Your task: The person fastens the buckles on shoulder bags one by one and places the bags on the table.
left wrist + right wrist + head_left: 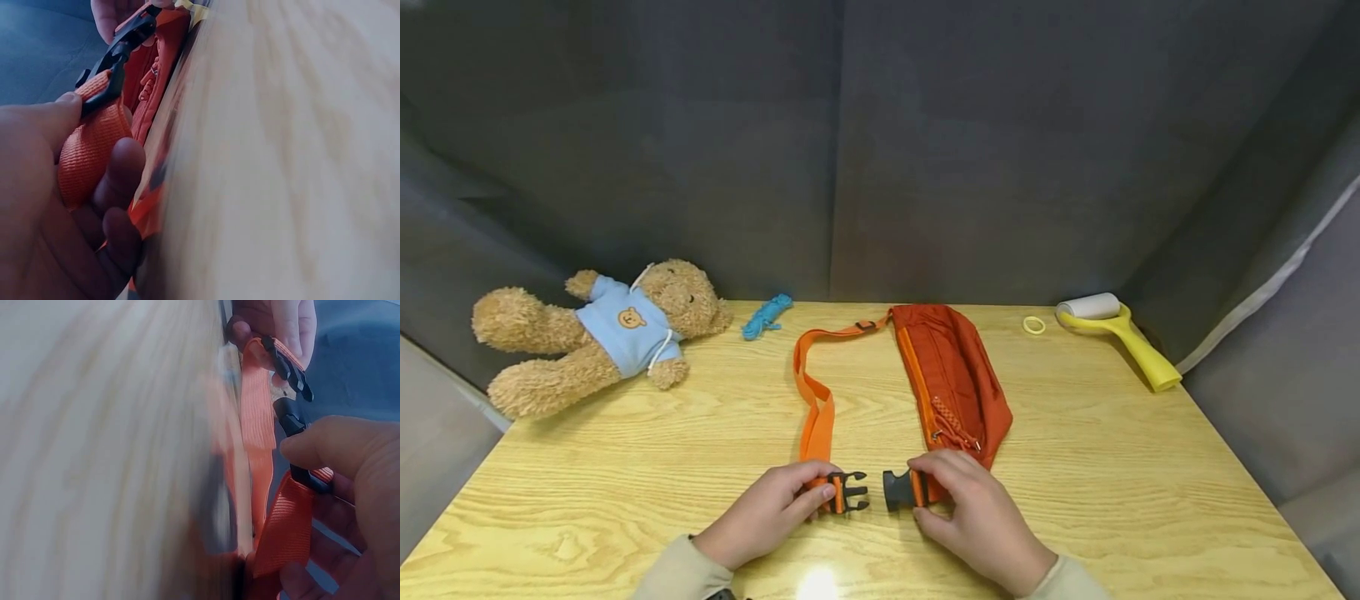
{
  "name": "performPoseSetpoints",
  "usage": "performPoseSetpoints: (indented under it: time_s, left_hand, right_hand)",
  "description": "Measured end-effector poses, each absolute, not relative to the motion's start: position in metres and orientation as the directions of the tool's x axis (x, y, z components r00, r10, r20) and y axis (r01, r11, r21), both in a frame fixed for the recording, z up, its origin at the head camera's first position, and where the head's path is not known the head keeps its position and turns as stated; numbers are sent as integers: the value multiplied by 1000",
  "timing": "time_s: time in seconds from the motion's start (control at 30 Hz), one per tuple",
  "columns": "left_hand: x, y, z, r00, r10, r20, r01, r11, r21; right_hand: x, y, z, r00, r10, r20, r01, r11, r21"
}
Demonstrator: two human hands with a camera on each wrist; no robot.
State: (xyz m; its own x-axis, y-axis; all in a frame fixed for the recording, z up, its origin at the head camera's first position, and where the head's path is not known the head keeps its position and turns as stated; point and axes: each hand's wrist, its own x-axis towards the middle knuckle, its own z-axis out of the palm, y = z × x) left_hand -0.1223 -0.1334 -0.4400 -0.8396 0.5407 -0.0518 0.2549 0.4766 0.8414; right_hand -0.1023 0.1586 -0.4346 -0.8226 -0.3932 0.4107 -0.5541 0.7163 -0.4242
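Observation:
A red-orange waist bag (951, 375) lies on the table, its orange strap (816, 400) looping out to the left. My left hand (775, 508) pinches the black pronged buckle half (850, 492) at its strap end, prongs pointing right. Opposite it, my right hand (973, 512) holds the black socket half (897, 490) between thumb and fingers, its mouth facing left. A small gap separates the two halves, which are roughly in line. In the left wrist view, orange webbing (94, 150) folds down inside the left fingers. The right wrist view shows the socket half (294, 437) under the right thumb.
At the back left a teddy bear (640, 325) in a blue top lies on its side, beside a blue cord bundle (767, 317). A yellow ring (1033, 325) and a yellow-handled lint roller (1120, 329) lie at the back right. Dark curtains (985, 150) stand behind the table.

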Motion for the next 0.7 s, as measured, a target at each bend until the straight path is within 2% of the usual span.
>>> performPoseSetpoints:
  time_s: [0.7]
  left_hand:
    - [-124, -129, -443, -838, 545, -29, 272, 464, 843]
  right_hand:
    - [-102, 150, -434, -830, -394, 395, -549, 702, -453]
